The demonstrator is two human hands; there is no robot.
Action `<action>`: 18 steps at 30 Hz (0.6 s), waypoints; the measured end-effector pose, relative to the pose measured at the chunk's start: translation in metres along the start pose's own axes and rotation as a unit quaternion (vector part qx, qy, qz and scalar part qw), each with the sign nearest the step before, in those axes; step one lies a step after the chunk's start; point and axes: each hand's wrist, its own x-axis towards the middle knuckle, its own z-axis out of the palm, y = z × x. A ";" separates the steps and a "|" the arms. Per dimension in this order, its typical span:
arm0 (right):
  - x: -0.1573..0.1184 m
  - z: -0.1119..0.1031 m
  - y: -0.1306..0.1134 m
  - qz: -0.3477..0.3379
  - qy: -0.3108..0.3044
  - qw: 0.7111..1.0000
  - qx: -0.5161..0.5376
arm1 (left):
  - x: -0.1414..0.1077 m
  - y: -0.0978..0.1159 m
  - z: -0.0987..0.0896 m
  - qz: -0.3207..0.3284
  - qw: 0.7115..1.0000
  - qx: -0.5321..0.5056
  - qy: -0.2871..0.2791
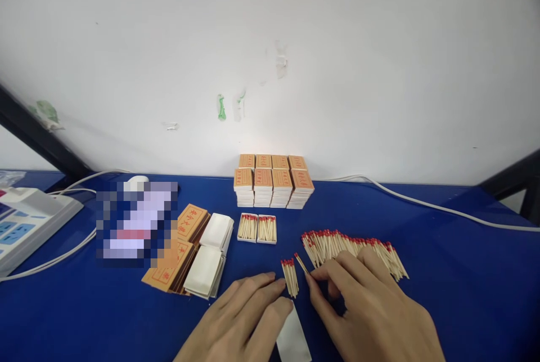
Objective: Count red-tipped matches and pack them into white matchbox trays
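Note:
Between the thumb and forefinger of my right hand (371, 308) is a single red-tipped match (301, 262), its head pointing up and to the left. My left hand (242, 317) lies with fingers stretched out, its fingertips beside a small bunch of matches (290, 278). The left thumb tip is at the upper end of a white piece (293, 336), partly hidden by that hand. Past my right fingers spreads a large pile of loose matches (333, 246). Two open matchbox trays (267, 242) filled with matches stand side by side beyond the bunch.
Stacked orange-topped matchboxes (272, 187) stand by the wall. Left of centre lie flat orange sleeves (169, 263) and white trays (206, 272). A blurred-out object (139, 218), a power strip (37, 221) and white cables (442, 213) are on the blue table (464, 272).

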 end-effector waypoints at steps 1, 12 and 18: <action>-0.001 0.000 0.001 0.000 -0.003 1.000 0.002 | 0.001 0.000 -0.001 -0.005 1.000 -0.002 -0.006; -0.004 0.001 -0.001 -0.009 -0.034 0.998 0.050 | 0.006 0.005 0.004 -0.036 0.999 -0.010 -0.015; -0.001 -0.002 -0.001 -0.002 -0.020 0.998 0.056 | 0.002 -0.003 -0.008 -0.010 0.999 -0.015 -0.027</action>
